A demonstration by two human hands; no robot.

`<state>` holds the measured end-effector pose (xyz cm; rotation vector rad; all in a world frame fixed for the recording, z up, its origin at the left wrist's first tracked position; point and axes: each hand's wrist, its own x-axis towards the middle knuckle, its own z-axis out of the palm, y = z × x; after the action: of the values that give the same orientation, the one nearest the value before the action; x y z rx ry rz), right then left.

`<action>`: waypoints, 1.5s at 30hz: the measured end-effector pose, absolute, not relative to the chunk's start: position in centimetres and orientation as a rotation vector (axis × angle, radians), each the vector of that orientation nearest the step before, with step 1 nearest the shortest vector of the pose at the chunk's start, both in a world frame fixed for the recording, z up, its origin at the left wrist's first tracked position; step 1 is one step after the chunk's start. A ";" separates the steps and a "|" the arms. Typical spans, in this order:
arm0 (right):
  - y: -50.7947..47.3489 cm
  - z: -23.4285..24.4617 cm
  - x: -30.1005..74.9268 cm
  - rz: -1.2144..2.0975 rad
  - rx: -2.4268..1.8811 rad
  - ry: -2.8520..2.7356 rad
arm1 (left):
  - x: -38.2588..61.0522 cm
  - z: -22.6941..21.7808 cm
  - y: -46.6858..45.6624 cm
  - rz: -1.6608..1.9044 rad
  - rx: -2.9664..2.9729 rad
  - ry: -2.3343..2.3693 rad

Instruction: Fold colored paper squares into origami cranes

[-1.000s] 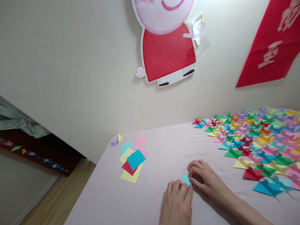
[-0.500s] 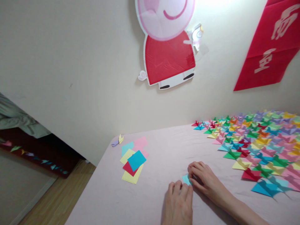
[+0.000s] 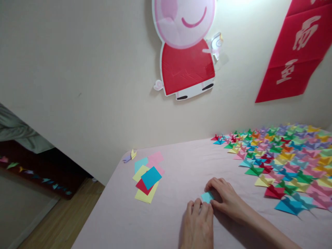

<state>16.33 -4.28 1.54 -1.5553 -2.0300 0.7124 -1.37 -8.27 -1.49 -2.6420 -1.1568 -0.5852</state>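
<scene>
A small light blue piece of origami paper (image 3: 207,197) lies flat on the pink cloth between my hands. My left hand (image 3: 198,221) rests at its near edge, back upward, fingers together and bent down with the tips against the paper. From the right, my right hand (image 3: 225,196) grips the paper's side, its thumb on the near corner and its curled fingers at the far side. Part of the paper is hidden under my hands, so its folds cannot be made out.
Loose coloured paper sheets (image 3: 151,177) overlap to the left. Two small folded papers (image 3: 133,154), yellow and purple, sit at the table's far left corner. Rows of folded paper cranes (image 3: 287,162) cover the right side. A wall (image 3: 124,86) stands behind the pink-covered table (image 3: 114,221).
My right hand's fingers have shifted slightly left and opened away from the thumb, so more of the light blue paper shows. My left hand stays in place. The view has turned slightly.
</scene>
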 end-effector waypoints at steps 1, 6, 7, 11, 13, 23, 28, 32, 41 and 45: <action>-4.2 1.5 16.3 0.719 -1.555 -2.026 | -1.4 -1.6 -8.3 -0.596 -2.640 -1.155; -4.0 1.4 16.6 0.779 -1.527 -1.972 | -1.5 -2.3 -8.3 -0.608 -2.631 -1.165; -4.0 1.5 16.7 0.789 -1.525 -1.959 | -1.6 -2.4 -8.4 -0.619 -2.622 -1.167; -3.6 1.4 17.1 0.827 -1.503 -1.936 | -1.9 -2.8 -8.6 -0.718 -2.547 -1.132; -3.4 1.3 17.3 0.845 -1.469 -1.921 | -2.0 -3.1 -8.7 -0.753 -2.505 -1.117; -4.8 1.5 17.2 0.638 -1.518 -1.857 | -0.5 -3.3 -8.9 -0.613 -2.615 -1.270; -5.0 1.2 16.2 0.588 -1.560 -1.962 | -0.3 -0.5 -8.4 -0.695 -2.815 -1.506; -4.6 0.4 15.9 0.610 -1.508 -1.951 | -1.7 0.8 -6.5 -0.838 -2.999 -1.356; -5.3 0.0 16.2 0.656 -1.533 -1.780 | -2.1 2.2 -5.1 -0.746 -3.052 -1.268; -5.5 0.1 16.0 0.656 -1.579 -1.783 | -1.9 2.2 -5.9 -0.646 -2.938 -1.410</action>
<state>15.98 -5.46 0.12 -1.5785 -1.7826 0.6560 -1.90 -5.93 2.15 -2.9381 -1.4097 -0.6457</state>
